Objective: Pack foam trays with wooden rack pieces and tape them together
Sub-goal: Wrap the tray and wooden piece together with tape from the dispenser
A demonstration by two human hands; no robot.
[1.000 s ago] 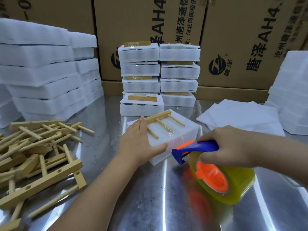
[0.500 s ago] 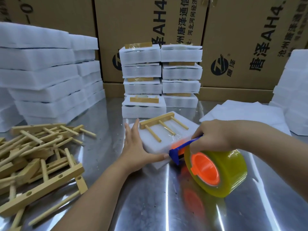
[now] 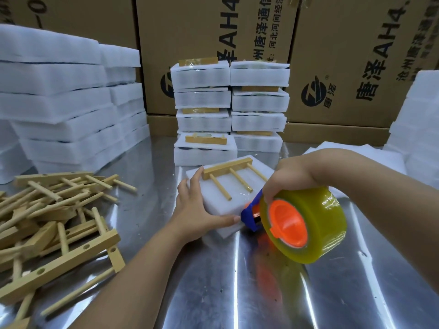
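Head view: the foam tray (image 3: 221,203) lies on the steel desk (image 3: 237,293), just in front of the stacks of finished bundles (image 3: 230,100). A second white foam layer shows under its near corner. A wooden rack piece (image 3: 228,168) rests on top, with its bar at the far edge and its three pegs pointing toward the person.

The left hand (image 3: 194,210) brackets the tray's near-left corner. Its fingers (image 3: 192,184) lie straight along the left side, and the thumb is stretched along the near edge. It presses the foam without curling round it. A second ago this hand lay flat on top of the tray beside the pegs, so it has slid down to brace the side and left the top face free.

The right hand (image 3: 292,179) grips the tape dispenser (image 3: 304,224), fingers wrapped round the handle. The blue nose now touches the tray's near-right edge. One second back it hung clear of the foam over the desk, and half a second back it was just arriving.

Together these changes suggest the packing of this bundle is done and the taping stroke is starting. Clear film glints on the foam near the peg ends, though I cannot tell whether that is tape already stuck down.

To the left, a loose pile of rack pieces (image 3: 54,222) lies on the desk in front of tall stacks of empty trays (image 3: 59,96). Cardboard boxes (image 3: 344,43) stand behind it all.
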